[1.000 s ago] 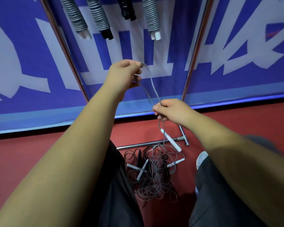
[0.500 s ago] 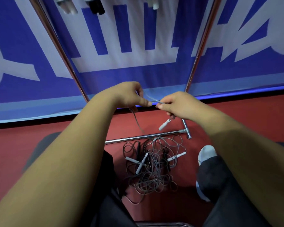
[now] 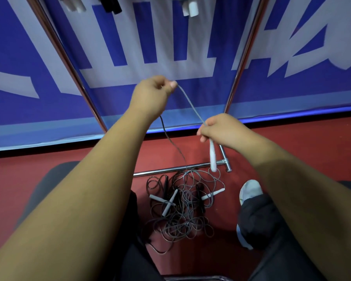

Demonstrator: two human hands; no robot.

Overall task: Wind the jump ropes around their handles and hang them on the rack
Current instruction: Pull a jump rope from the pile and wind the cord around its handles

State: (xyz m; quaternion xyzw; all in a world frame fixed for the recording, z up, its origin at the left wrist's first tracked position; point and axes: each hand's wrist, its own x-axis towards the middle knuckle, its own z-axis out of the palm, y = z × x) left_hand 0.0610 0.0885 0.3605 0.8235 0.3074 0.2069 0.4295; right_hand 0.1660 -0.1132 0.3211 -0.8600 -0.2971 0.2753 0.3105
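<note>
Hands (image 3: 182,114) stretch grey rope (image 3: 190,104); banner (image 3: 292,88) lettering unreadable.

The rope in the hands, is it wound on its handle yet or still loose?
Still loose. The rope runs unwound from the left hand to the right hand, above the bare white handle.

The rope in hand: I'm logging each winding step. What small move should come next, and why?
Probably the left hand brings the taut rope down around the handle that the right hand holds; no coils show on its visible part yet.
</note>
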